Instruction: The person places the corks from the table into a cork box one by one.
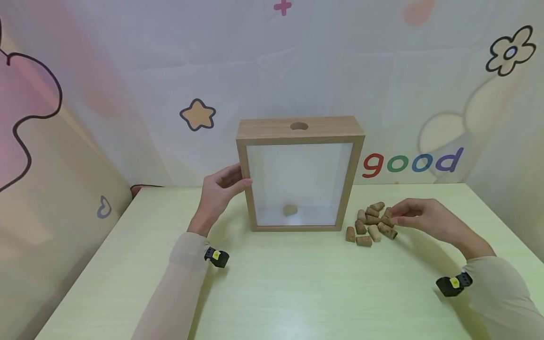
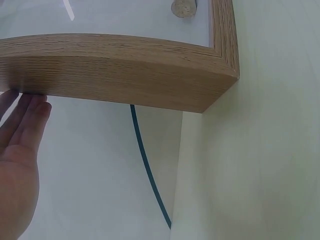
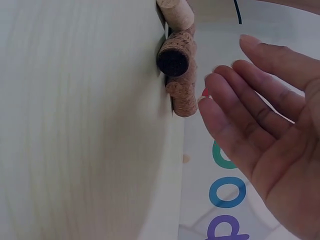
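A wooden box (image 1: pixel 300 137) with a clear front panel and a round hole in its top stands upright on the table. Inside, at the bottom, lies one cork (image 1: pixel 290 209). My left hand (image 1: pixel 219 191) holds the box's left side, thumb at the front frame; the left wrist view shows fingertips (image 2: pixel 42 107) at the rear edge of that side. To the right of the box is a loose pile of corks (image 1: pixel 374 232). My right hand (image 1: pixel 427 219) reaches over the pile's right side. In the right wrist view its fingers are spread loosely, with nothing visible between them.
The pale green table (image 1: pixel 272 283) extends in front of the box. Close behind it hangs a printed backdrop (image 1: pixel 272 85) with a star, a flower and the word "good". Each wrist wears a small black camera, such as the right wrist camera (image 1: pixel 449 286).
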{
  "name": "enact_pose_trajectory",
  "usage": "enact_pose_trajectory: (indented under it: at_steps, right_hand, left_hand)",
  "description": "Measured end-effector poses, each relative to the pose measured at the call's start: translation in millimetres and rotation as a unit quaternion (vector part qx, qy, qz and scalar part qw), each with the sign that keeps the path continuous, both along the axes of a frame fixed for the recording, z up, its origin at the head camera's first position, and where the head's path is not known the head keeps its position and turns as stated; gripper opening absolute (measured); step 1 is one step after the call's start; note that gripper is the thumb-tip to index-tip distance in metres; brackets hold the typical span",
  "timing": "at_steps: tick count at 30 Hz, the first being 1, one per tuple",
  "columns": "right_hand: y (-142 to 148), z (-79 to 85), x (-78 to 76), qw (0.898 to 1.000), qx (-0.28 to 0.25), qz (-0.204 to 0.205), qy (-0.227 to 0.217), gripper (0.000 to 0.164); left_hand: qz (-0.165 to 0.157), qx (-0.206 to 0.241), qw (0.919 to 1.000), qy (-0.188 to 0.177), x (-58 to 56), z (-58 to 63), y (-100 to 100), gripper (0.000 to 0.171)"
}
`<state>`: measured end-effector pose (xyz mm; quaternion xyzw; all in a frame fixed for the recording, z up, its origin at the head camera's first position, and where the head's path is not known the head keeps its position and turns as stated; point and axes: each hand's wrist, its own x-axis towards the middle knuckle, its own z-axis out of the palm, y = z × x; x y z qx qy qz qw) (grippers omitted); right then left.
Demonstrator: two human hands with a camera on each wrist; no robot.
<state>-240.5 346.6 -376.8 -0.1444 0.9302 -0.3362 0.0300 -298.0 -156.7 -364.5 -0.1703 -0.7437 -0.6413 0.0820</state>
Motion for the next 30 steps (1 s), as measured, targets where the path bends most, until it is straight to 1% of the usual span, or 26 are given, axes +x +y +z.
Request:
enact_pose_trajectory:
  at_steps: [6, 16, 23, 30]
  right_hand:
    - [-1, -4.1, -1.4, 1.0, 0.003, 0.027, -0.013, 0.025]
    - [-4, -6.3, -1.9, 0.999, 0.015, 0.04, -0.016, 0.019]
    - [-4, -11.4, -2.8, 0.998, 0.034, 0.039, -0.031, 0.021]
    - [-7, -13.6, -5.2, 0.998, 0.041, 0.037, -0.028, 0.016]
  left_hand:
    - [0.003, 0.0, 1.0, -0.006, 0.2, 0.1, 0, 0.057]
    - [0.007, 0.003, 0.9999, -0.011, 0.5, 1.6, 2, 0.057]
    - [0.004, 0.003, 0.9999, -0.01, 0.8, 2.2, 2, 0.057]
    - [0.003, 0.005, 1.0, -0.003, 0.5, 0.6, 1, 0.058]
